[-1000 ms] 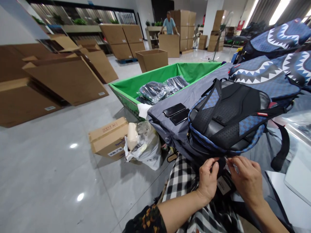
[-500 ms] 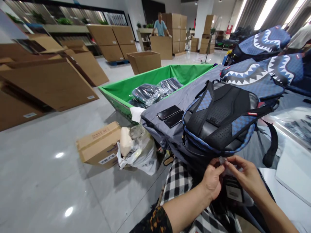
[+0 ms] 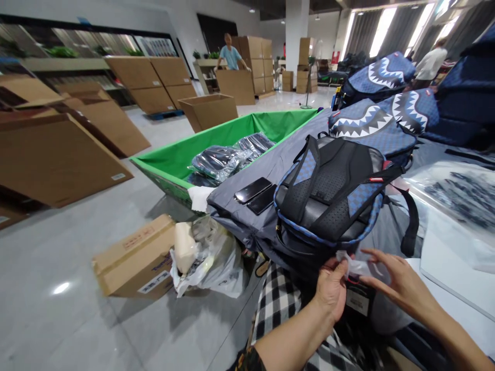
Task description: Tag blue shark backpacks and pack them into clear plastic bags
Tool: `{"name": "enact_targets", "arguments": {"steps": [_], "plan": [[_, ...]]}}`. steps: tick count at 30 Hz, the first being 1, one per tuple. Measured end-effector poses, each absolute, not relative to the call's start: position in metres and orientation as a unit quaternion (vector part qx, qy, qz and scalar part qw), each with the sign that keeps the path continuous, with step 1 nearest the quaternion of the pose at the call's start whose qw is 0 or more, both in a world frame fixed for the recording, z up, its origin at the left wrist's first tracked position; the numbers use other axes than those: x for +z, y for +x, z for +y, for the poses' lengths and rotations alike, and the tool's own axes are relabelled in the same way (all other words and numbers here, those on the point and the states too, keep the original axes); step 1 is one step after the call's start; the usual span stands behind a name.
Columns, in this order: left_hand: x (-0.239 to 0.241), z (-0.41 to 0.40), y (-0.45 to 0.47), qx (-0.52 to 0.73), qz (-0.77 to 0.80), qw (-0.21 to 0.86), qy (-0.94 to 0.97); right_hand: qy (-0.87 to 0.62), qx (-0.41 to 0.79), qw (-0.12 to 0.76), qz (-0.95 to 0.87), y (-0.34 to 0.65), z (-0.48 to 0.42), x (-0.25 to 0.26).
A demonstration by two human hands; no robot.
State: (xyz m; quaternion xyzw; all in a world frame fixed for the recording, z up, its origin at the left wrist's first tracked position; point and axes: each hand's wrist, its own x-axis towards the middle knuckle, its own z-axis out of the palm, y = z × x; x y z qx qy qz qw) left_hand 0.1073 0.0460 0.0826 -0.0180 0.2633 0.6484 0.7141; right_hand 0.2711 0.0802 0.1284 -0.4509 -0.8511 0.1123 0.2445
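Observation:
My left hand (image 3: 331, 291) pinches the edge of a translucent plastic bag (image 3: 361, 268) just below the near edge of a black and blue checked backpack (image 3: 328, 190). Thumb and fingers spread apart, my right hand (image 3: 398, 281) is at the other side of the plastic, which flares out between the hands. Under them, a dark item with a white label (image 3: 358, 303) shows over my lap; its kind is hidden. The backpack lies straps up on the grey-covered table (image 3: 247, 221). Two dark phones (image 3: 253, 190) lie left of it.
Shark-mouth backpacks (image 3: 363, 123) lie farther back. Plastic packaging (image 3: 464, 190) and white sheets (image 3: 452, 268) are on the right. Left of the table stand a green bin (image 3: 170, 165) with wrapped goods, a carton (image 3: 135, 252) and a white bag (image 3: 216, 263). A person (image 3: 231, 56) stands behind cardboard.
My right hand has opened and drawn slightly away from the left, and the plastic between them has spread wider. The view has swung to the right.

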Motion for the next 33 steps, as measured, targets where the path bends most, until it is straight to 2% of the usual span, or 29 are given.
{"name": "enact_targets", "arguments": {"steps": [6,10,13,16,19,22,26,30,33], "plan": [[0.080,0.047,0.107,0.650,0.306,0.695,-0.009,-0.509,0.352,0.182,-0.765,0.292,0.026,0.102],[0.080,0.040,0.101,0.610,0.379,0.694,0.041,-0.550,0.421,0.184,-0.697,0.290,-0.018,0.113],[0.075,0.042,0.094,0.578,0.428,0.691,0.073,-0.679,0.339,0.274,-0.591,0.334,-0.040,0.138],[0.066,0.048,0.090,0.548,0.461,0.692,0.090,-0.808,0.132,0.365,-0.444,0.409,-0.068,0.168],[0.054,0.051,0.085,0.517,0.492,0.691,0.116,-0.886,-0.051,0.363,-0.283,0.478,-0.097,0.188],[0.036,0.057,0.077,0.490,0.516,0.686,0.151,-0.909,-0.039,0.342,-0.235,0.513,-0.110,0.189],[0.013,0.065,0.070,0.483,0.525,0.673,0.194,-0.892,0.036,0.380,-0.243,0.523,-0.110,0.171],[0.005,0.067,0.069,0.502,0.525,0.648,0.228,-0.881,0.046,0.404,-0.243,0.530,-0.105,0.159],[0.004,0.068,0.065,0.478,0.517,0.673,0.226,-0.881,0.040,0.404,-0.245,0.532,-0.102,0.163]]}}
